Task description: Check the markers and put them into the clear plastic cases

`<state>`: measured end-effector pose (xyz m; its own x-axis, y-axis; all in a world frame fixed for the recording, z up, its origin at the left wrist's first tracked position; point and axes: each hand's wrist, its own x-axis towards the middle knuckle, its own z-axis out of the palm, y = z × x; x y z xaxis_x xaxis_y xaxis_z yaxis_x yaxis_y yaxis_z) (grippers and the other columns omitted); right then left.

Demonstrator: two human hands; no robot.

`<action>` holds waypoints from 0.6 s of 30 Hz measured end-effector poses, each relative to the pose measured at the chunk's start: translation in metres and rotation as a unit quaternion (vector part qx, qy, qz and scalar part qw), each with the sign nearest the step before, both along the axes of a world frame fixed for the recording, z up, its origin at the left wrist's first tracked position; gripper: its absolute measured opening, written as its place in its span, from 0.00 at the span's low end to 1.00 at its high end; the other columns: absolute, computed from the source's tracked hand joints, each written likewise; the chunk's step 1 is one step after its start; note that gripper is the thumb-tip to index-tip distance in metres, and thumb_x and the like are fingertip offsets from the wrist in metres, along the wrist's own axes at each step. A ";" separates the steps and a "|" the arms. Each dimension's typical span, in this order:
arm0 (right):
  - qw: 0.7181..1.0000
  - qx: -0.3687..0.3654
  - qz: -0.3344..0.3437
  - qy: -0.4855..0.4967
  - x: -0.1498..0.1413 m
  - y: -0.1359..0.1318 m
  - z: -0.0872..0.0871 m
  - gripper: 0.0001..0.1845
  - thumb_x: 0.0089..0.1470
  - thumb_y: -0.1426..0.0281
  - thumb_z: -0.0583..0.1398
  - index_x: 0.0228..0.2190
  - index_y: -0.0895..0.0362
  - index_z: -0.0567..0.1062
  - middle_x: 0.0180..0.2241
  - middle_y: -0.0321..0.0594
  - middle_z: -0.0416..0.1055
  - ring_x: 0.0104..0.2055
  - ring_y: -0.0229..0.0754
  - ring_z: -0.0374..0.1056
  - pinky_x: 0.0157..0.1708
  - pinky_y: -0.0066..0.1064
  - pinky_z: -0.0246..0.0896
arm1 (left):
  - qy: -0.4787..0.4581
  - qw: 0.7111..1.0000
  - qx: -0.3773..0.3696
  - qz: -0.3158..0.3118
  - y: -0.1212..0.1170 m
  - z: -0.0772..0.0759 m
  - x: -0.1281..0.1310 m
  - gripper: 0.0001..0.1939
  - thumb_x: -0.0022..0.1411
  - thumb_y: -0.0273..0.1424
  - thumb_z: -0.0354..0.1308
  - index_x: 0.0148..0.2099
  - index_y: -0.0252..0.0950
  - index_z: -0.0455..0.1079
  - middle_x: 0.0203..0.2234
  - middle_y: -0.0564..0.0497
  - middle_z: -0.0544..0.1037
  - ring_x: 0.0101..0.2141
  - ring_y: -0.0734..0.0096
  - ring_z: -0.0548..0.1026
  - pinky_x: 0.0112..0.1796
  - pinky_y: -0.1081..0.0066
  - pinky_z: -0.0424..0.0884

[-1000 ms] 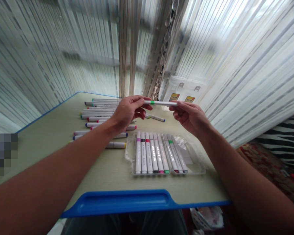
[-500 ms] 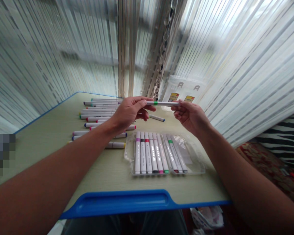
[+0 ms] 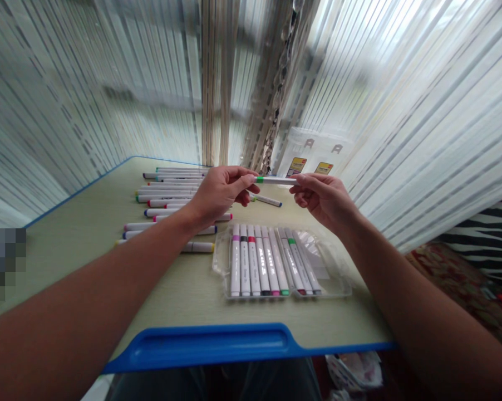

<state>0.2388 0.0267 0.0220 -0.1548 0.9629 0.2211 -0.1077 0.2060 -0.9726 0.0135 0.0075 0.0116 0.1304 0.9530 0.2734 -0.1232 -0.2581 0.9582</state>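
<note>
A white marker (image 3: 276, 181) with a green band is held level above the table between both hands. My left hand (image 3: 228, 189) pinches its left end, and my right hand (image 3: 324, 195) grips the right end with thumb and fingers. Below them lies a clear plastic case (image 3: 338, 284) with several white markers (image 3: 262, 262) side by side in it, their bands and tips in purple, black, red, pink and green. Past my left forearm, loose markers (image 3: 167, 195) lie in rows on the table, partly hidden by the arm. One blue-tipped marker (image 3: 270, 200) rests behind the hands.
A clear case part (image 3: 313, 150) with yellow labels stands at the table's back edge, against string curtains (image 3: 163, 83). The table (image 3: 184, 301) has a blue rim with a moulded tray (image 3: 213, 342) at the front. A plastic bag (image 3: 353, 370) is below on the right.
Both hands have drawn slightly closer together around the marker, which sits a little lower and more to the left. The case and the other markers have not moved.
</note>
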 end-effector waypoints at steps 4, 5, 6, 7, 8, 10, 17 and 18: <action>1.000 0.002 0.011 -0.001 -0.002 -0.003 0.002 0.11 0.44 0.65 0.73 0.26 0.59 0.81 0.22 0.40 0.77 0.19 0.31 0.65 0.16 0.23 0.58 | 0.009 1.000 0.009 -0.002 0.002 -0.002 -0.001 0.05 0.61 0.27 0.63 0.39 0.30 0.75 0.28 0.47 0.81 0.21 0.79 0.72 0.25 0.75 0.71; 1.000 0.002 0.015 0.000 -0.002 -0.003 0.002 0.11 0.43 0.65 0.73 0.26 0.60 0.81 0.22 0.40 0.77 0.18 0.31 0.65 0.16 0.23 0.58 | 0.012 1.000 0.009 -0.003 0.002 -0.002 -0.001 0.06 0.61 0.28 0.63 0.39 0.30 0.75 0.28 0.47 0.81 0.21 0.79 0.72 0.25 0.74 0.72; 1.000 0.003 0.019 0.001 -0.002 -0.003 0.002 0.11 0.43 0.65 0.73 0.26 0.60 0.82 0.22 0.40 0.77 0.18 0.31 0.65 0.16 0.23 0.58 | 0.014 1.000 0.010 -0.003 0.002 -0.003 -0.001 0.06 0.60 0.28 0.64 0.39 0.29 0.75 0.28 0.47 0.81 0.21 0.79 0.72 0.25 0.74 0.72; 1.000 0.005 0.023 0.002 -0.003 -0.004 0.002 0.12 0.43 0.65 0.73 0.26 0.60 0.82 0.22 0.41 0.77 0.18 0.31 0.65 0.16 0.22 0.58 | 0.016 1.000 0.012 -0.002 0.003 -0.003 -0.002 0.06 0.59 0.28 0.64 0.38 0.29 0.74 0.28 0.47 0.81 0.21 0.79 0.72 0.25 0.74 0.71; 1.000 0.008 0.027 0.002 -0.003 -0.004 0.002 0.11 0.44 0.65 0.73 0.26 0.60 0.82 0.22 0.41 0.77 0.18 0.31 0.65 0.16 0.22 0.58 | 0.018 1.000 0.015 -0.001 0.003 -0.003 -0.002 0.07 0.59 0.28 0.65 0.38 0.29 0.75 0.27 0.47 0.80 0.21 0.79 0.72 0.24 0.74 0.71; 0.999 0.014 0.037 -0.003 -0.003 -0.004 0.001 0.11 0.44 0.65 0.73 0.27 0.60 0.82 0.22 0.41 0.77 0.18 0.31 0.65 0.16 0.23 0.59 | 0.026 0.999 0.024 -0.001 0.003 -0.004 -0.002 0.08 0.57 0.29 0.66 0.38 0.29 0.75 0.26 0.48 0.79 0.21 0.79 0.71 0.24 0.75 0.71; 0.995 0.035 0.071 -0.060 -0.001 -0.003 -0.007 0.11 0.46 0.65 0.73 0.30 0.59 0.83 0.22 0.39 0.77 0.18 0.31 0.66 0.17 0.23 0.59 | 0.088 0.995 0.047 -0.009 -0.003 -0.001 0.001 0.11 0.55 0.31 0.68 0.38 0.28 0.77 0.23 0.51 0.77 0.20 0.79 0.70 0.23 0.76 0.67; 0.994 0.040 0.073 -0.071 -0.001 -0.003 -0.008 0.12 0.46 0.65 0.73 0.30 0.59 0.83 0.22 0.39 0.77 0.18 0.31 0.66 0.17 0.23 0.59 | 0.100 0.994 0.047 -0.010 -0.004 0.000 0.001 0.11 0.55 0.31 0.68 0.38 0.28 0.78 0.23 0.51 0.77 0.20 0.79 0.70 0.23 0.77 0.67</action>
<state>0.2379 0.0236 0.0143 -0.3272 0.9078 0.2625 -0.0047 0.2762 -0.9611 0.0149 0.0035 0.0116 0.2104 0.9207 0.3288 0.0604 -0.3479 0.9356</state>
